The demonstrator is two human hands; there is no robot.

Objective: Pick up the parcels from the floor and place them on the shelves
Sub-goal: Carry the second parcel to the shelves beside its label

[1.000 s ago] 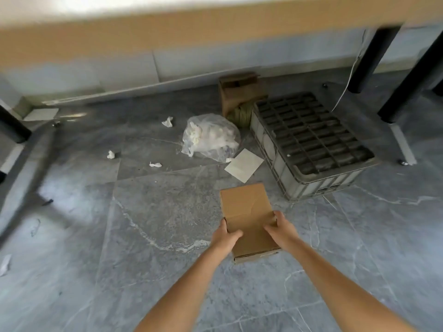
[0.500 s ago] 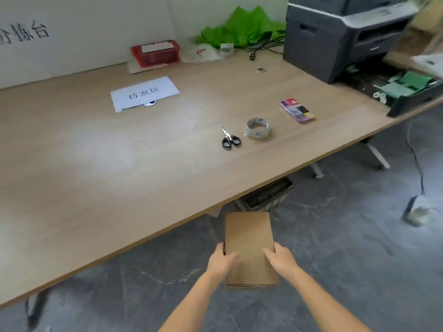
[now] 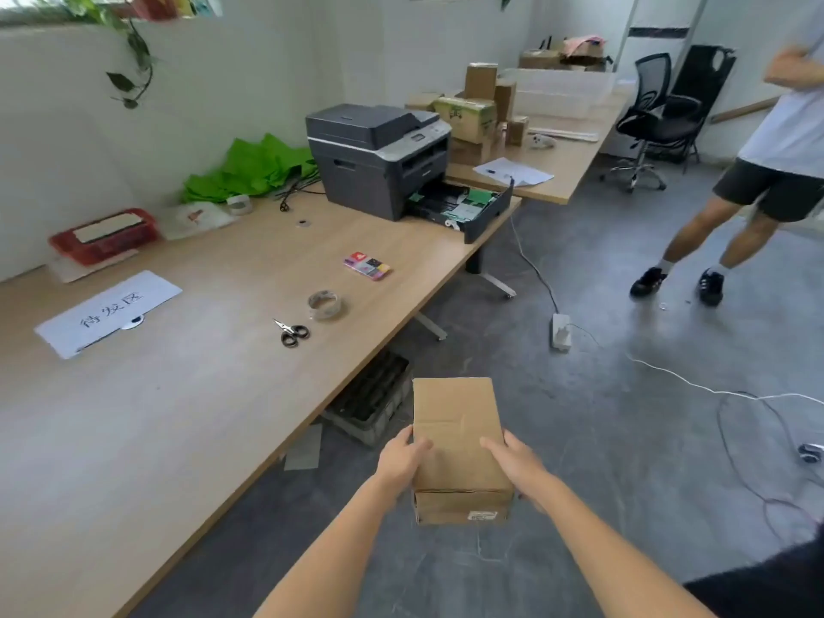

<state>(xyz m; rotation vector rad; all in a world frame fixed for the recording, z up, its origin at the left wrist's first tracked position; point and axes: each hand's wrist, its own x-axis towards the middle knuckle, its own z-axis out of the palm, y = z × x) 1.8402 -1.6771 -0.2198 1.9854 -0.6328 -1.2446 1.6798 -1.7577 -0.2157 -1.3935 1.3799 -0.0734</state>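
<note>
A plain brown cardboard parcel [image 3: 455, 430] with a small white label on its near end is held in the air in front of me, above the grey floor. My left hand [image 3: 399, 461] grips its left side and my right hand [image 3: 517, 466] grips its right side. More cardboard boxes [image 3: 479, 100] are stacked on a far table. No shelves are in view.
A long wooden table [image 3: 187, 394] lies on my left with scissors [image 3: 292, 334], a tape roll [image 3: 324, 305], a printer [image 3: 379, 158] and a paper sign [image 3: 107, 312]. A grey crate [image 3: 372, 401] sits under it. A person [image 3: 758, 171] stands at right; cables [image 3: 735, 403] and a power strip [image 3: 561, 332] lie on the floor.
I have risen from under the table with the parcel in both hands. My view has lifted and swung right, bringing the table top, then the room and a person into sight.
</note>
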